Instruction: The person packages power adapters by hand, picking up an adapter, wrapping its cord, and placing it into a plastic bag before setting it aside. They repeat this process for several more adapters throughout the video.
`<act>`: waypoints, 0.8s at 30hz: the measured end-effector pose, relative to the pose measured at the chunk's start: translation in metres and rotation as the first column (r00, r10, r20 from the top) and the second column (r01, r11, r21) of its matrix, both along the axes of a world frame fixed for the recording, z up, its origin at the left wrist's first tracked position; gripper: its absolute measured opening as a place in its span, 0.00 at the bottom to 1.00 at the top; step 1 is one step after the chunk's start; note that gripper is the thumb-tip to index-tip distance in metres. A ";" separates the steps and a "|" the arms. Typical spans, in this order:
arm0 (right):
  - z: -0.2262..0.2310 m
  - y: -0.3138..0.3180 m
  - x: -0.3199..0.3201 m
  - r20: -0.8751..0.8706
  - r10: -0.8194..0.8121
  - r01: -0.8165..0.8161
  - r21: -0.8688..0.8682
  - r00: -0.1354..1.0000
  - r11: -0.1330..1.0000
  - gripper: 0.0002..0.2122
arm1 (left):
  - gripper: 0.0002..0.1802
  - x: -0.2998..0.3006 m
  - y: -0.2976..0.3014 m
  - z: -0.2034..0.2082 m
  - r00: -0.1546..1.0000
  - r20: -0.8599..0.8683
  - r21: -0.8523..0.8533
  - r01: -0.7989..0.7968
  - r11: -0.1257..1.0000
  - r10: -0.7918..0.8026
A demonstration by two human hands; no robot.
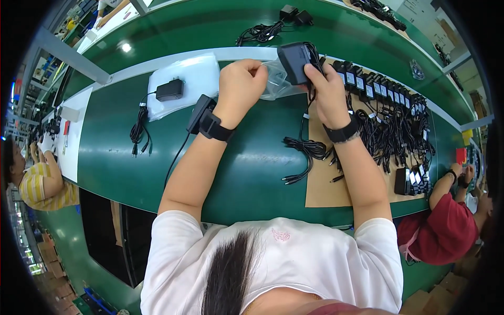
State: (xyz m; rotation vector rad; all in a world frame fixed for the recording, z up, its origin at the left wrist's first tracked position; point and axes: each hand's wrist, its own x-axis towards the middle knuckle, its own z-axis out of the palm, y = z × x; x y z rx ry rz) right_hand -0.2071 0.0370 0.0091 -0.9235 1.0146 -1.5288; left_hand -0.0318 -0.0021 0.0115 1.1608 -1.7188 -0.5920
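My left hand (242, 86) is closed in a pinch on the edge of a clear plastic bag (275, 84). In my right hand (331, 94) is a black power adapter (293, 62), gripped between thumb and fingers, with its cable partly behind the fingers. The bag stretches between my two hands; its mouth cannot be made out. Below my right hand, a bundled black cable (305, 149) hangs down to the table. Another black adapter (169, 90) lies on a stack of clear bags (190, 71) to the left, its coiled cord (138, 126) on the green table.
Rows of black adapters (386, 89) with bundled cords cover a brown cardboard sheet (328, 194) at the right. More adapters (289, 14) lie on the far green surface. Co-workers sit at left, in a yellow striped top (44, 184), and right, in a red top (443, 228).
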 end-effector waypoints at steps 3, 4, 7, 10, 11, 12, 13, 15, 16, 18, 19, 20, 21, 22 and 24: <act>0.006 0.011 0.008 -0.663 -0.249 0.020 -0.333 0.706 0.943 0.18 | 0.09 0.005 -0.002 0.006 0.967 -0.253 0.173 0.064 0.983 -0.018; 0.015 0.018 0.013 -0.798 -0.370 0.025 -0.409 0.476 0.912 0.20 | 0.09 0.007 -0.001 0.011 0.967 -0.255 0.174 0.059 0.983 -0.013; 0.015 0.027 0.018 -0.856 -0.443 -0.103 -0.482 0.267 0.870 0.21 | 0.09 0.009 0.006 0.023 0.900 -0.436 0.335 0.181 0.925 -0.018; 0.017 0.030 0.024 -0.934 -0.337 -0.268 -0.356 0.116 0.895 0.22 | 0.10 0.006 0.011 0.027 0.883 -0.468 0.350 0.230 0.908 -0.043; 0.014 0.029 0.025 -0.927 -0.358 -0.294 -0.374 0.109 0.879 0.22 | 0.10 0.005 0.014 0.028 0.920 -0.385 0.306 0.206 0.929 -0.077; 0.012 0.028 0.025 -0.919 -0.380 -0.317 -0.392 0.101 0.864 0.23 | 0.10 0.004 0.016 0.029 0.949 -0.296 0.259 0.191 0.947 -0.110; 0.013 0.028 0.026 -0.919 -0.382 -0.310 -0.392 0.097 0.866 0.21 | 0.09 0.001 0.020 0.022 0.941 -0.292 0.155 0.221 0.963 -0.169; 0.010 0.021 0.025 -0.929 -0.341 -0.259 -0.368 0.146 0.893 0.19 | 0.08 0.000 0.026 0.019 0.955 -0.185 0.039 0.244 0.969 -0.233; 0.009 0.017 0.024 -0.934 -0.298 -0.214 -0.338 0.198 0.917 0.16 | 0.07 0.000 0.029 0.017 0.958 -0.072 -0.073 0.274 0.959 -0.279; 0.013 0.003 0.017 -0.788 0.019 -0.164 -0.104 0.615 0.981 0.11 | 0.07 0.000 0.034 0.007 0.971 0.019 -0.135 0.239 0.962 -0.239; 0.018 0.000 0.011 -0.608 0.190 -0.159 0.104 0.771 0.982 0.10 | 0.06 0.000 0.037 0.004 0.969 0.063 -0.238 0.246 0.940 -0.237; 0.025 -0.002 0.007 -0.364 0.308 -0.202 0.303 0.879 0.932 0.10 | 0.06 0.000 0.040 0.003 0.967 0.107 -0.339 0.253 0.906 -0.230; 0.025 -0.004 0.006 -0.157 0.340 -0.290 0.272 0.927 0.918 0.08 | 0.06 -0.001 0.047 0.005 0.963 0.052 -0.214 0.270 0.939 -0.265; 0.022 -0.004 0.011 -0.158 0.341 -0.292 0.269 0.927 0.918 0.08 | 0.06 -0.003 0.048 0.006 0.963 0.053 -0.216 0.268 0.939 -0.263; 0.019 -0.001 0.030 0.243 0.144 -0.199 0.218 0.959 0.956 0.09 | 0.05 -0.007 0.049 0.009 0.970 0.045 -0.323 0.240 0.915 -0.239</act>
